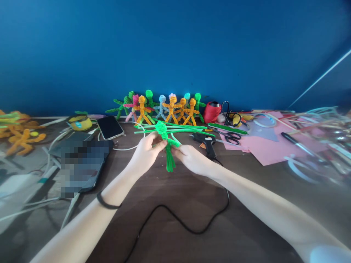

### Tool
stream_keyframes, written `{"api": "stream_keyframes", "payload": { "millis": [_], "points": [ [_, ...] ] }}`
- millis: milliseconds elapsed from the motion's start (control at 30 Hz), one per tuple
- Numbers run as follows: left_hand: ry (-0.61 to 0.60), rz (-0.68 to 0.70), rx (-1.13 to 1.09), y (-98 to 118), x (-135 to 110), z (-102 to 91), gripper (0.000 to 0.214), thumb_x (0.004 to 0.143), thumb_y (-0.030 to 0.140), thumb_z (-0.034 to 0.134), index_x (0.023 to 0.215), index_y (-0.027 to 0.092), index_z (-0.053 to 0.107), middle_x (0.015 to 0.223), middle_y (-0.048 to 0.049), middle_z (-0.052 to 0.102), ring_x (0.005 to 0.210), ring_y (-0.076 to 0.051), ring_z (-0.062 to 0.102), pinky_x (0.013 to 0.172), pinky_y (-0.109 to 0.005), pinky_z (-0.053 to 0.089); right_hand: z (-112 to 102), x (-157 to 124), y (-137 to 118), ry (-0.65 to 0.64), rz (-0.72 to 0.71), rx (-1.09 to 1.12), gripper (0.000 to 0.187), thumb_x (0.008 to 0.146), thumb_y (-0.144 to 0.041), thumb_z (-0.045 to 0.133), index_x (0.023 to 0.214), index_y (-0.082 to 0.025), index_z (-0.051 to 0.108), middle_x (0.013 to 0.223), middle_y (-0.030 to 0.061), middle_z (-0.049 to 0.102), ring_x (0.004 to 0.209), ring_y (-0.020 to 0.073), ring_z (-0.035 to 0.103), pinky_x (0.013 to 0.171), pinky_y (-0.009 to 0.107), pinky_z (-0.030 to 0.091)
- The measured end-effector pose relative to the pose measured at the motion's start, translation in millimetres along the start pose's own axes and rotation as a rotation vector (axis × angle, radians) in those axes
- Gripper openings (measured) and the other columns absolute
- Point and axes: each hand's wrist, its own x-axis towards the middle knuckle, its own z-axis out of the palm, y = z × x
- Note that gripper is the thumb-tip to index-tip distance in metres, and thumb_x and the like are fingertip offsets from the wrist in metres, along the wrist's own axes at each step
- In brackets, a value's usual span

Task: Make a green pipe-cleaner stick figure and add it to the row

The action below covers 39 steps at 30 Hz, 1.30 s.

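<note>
A bright green pipe cleaner figure point(170, 157) is held above the table between both hands, its wound round head at the top and loose strands hanging below. My left hand point(151, 146) is closed on its left side, thumb and fingers pinching just under the head. On the other side, my right hand point(187, 156) grips the figure near a wound arm that points right. Parts of the fingers are hidden behind the figure. Loose green pipe cleaners point(189, 128) lie on the table just beyond the hands.
Several finished pipe cleaner figures point(172, 109) lean against the blue wall. To the right are a black glue gun point(208, 144) with a trailing cord, scissors point(231, 138) and pink paper point(267, 146). A phone point(110, 127) and a dark tablet-like device point(95, 164) lie left.
</note>
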Motion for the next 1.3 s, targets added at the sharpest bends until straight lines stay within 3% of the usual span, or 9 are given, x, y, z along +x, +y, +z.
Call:
{"api": "stream_keyframes", "payload": {
  "millis": [233,400,667,900,1100,1300],
  "points": [
    [0.058,0.016,0.273,2.8,-2.6,1.3,0.01,0.078,0.025,0.049,0.076,0.017,0.054,0.083,-0.0044,0.063,0.08,-0.02,0.058,0.074,-0.032,0.044,-3.7,-7.0,-16.4,-0.108,0.018,-0.353,0.022,0.089,-0.026,0.033,0.083,-0.017,0.053,0.064,0.0018,0.054,0.053,0.011,0.045,0.052,0.024,0.026],
    [0.033,0.092,0.425,-3.3,-2.6,1.8,0.008,0.077,0.022,0.048,0.075,0.016,0.054,0.081,-0.0044,0.06,0.079,-0.019,0.057,0.074,-0.032,0.044,-15.2,-8.1,-18.7,-0.061,-0.043,-0.558,0.028,0.09,-0.03,0.034,0.083,-0.017,0.057,0.064,0.0038,0.055,0.057,0.0124,0.047,0.054,0.025,0.024],
    [-0.14,0.097,0.36,2.8,-2.9,-0.4,0.018,0.08,0.023,0.045,0.087,0.016,0.059,0.085,-0.0044,0.062,0.079,-0.019,0.058,0.072,-0.03,0.044,-36.5,-2.3,-12.5,0.065,-0.099,-0.248,0.028,0.087,-0.034,0.042,0.072,-0.015,0.057,0.062,-0.0003,0.054,0.058,0.0096,0.045,0.057,0.022,0.03],
    [-0.304,0.029,0.058,7.4,-3.3,-1.3,0.025,0.08,0.03,0.051,0.098,0.018,0.062,0.098,-0.0051,0.066,0.092,-0.023,0.058,0.082,-0.034,0.044,-40.6,7.3,3.0,0.054,-0.107,0.022,0.027,0.082,-0.04,0.049,0.073,-0.015,0.053,0.069,-0.0006,0.05,0.063,0.0099,0.042,0.059,0.023,0.033],
    [-0.278,-0.08,-0.247,8.8,-5.4,1.1,0.026,0.077,0.032,0.057,0.097,0.016,0.061,0.098,-0.0072,0.066,0.089,-0.021,0.059,0.077,-0.033,0.048,-36.5,7.1,9.6,-0.114,-0.071,0.057,0.039,0.087,-0.048,0.036,0.065,-0.017,0.042,0.058,-0.0046,0.034,0.053,0.0078,0.034,0.052,0.022,0.028],
    [-0.155,-0.098,-0.423,6.9,-5.4,3.9,0.022,0.075,0.03,0.059,0.093,0.016,0.061,0.094,-0.0063,0.066,0.087,-0.019,0.06,0.08,-0.032,0.048,-19.6,7.4,13.2,-0.115,-0.037,0.256,0.026,0.09,-0.037,0.033,0.073,-0.019,0.04,0.056,-0.0057,0.034,0.047,0.0074,0.032,0.049,0.022,0.03]
  ]
}}
